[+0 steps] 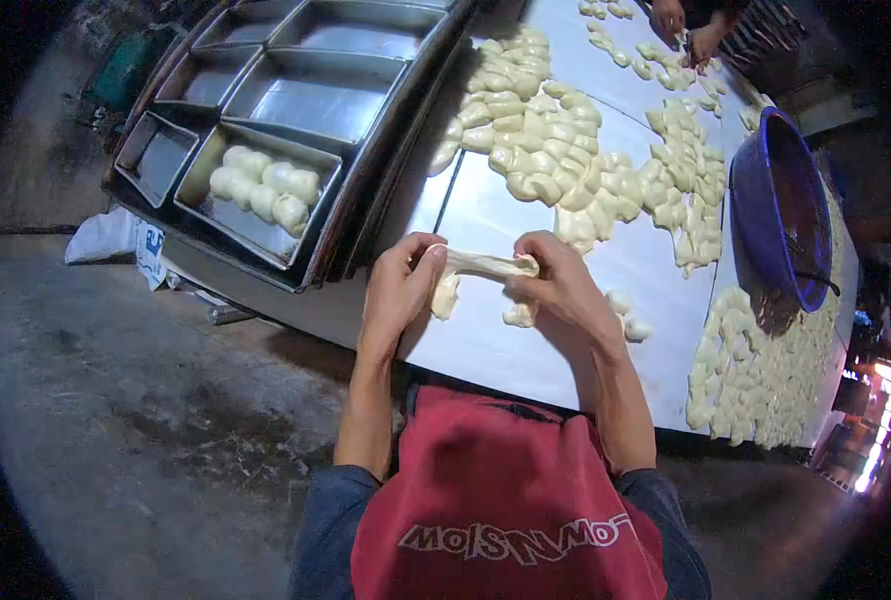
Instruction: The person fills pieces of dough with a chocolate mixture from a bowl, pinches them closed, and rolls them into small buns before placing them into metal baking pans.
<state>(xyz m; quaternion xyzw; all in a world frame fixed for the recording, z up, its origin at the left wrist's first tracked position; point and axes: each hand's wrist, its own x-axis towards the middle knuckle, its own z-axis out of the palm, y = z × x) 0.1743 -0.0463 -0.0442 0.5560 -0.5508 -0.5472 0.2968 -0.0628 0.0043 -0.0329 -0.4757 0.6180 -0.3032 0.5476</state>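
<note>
Stretching a pale, soft strip of raw dough (485, 265) appears to be the step in hand. The left hand (400, 285) is closed in a pinch on one end of the strip, and the right hand (557, 285) is closed in a pinch on the other. The strip spans the gap between them, just above the near part of the polished steel table (495, 350), with a loose end hanging below each hand.

Next move, as judged: shaping the strip calls for an even pull, since the middle looks thin and could tear.

Surroundings:
- To the left, a rectangular steel baking pan (240, 228) holds a cluster of shaped dough rolls (263, 185). Further steel pans (315, 95) lie beyond it.
- A large heap of cut dough pieces (545, 130) covers the table ahead.
- A few small dough lumps (630, 325) lie just beside the right hand.
- A deep blue plastic basin (780, 210) stands to the right.
- Another person's hands (685, 30) work at the far end of the table.

Obstruction: the raised pan rims stand between the hands and the rolls.
</note>
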